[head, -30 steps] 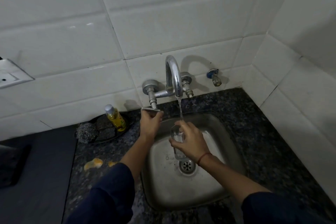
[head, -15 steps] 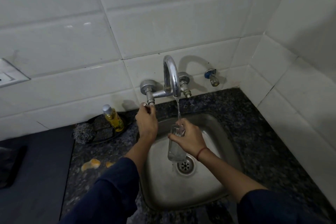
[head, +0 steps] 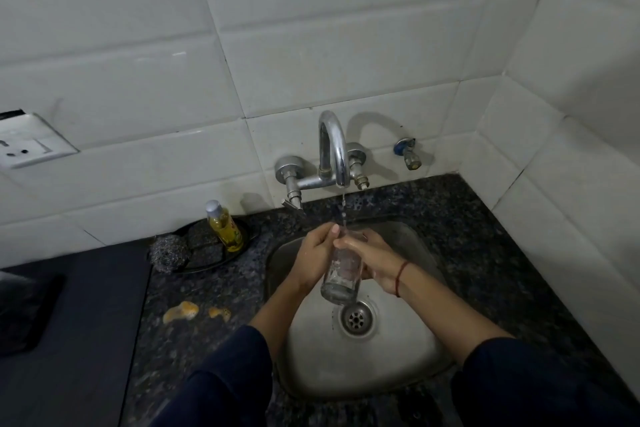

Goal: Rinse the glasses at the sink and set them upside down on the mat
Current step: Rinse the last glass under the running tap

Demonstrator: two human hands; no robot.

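A clear drinking glass point(head: 341, 270) is held over the steel sink point(head: 408, 371), mouth up and tilted toward the tap. My right hand point(head: 375, 262) grips its right side. My left hand point(head: 317, 253) wraps its left side, thumb at the rim. A thin trickle of water falls from the chrome tap point(head: 334, 152) to the glass rim. The drain point(head: 356, 319) lies just below the glass base. A dark mat point(head: 24, 312) shows at the far left edge.
Left of the sink, a dark tray point(head: 207, 250) carries a yellow soap bottle point(head: 225, 227), scrub pads and a steel scourer point(head: 169, 253). Yellow scraps point(head: 181, 310) lie on the speckled counter. White tiled walls close in behind and on the right. A socket point(head: 27, 146) is at left.
My left hand has let go of the tap handle and come down onto the glass. The water stream has thinned to a trickle. The glass sits slightly lower in the sink.
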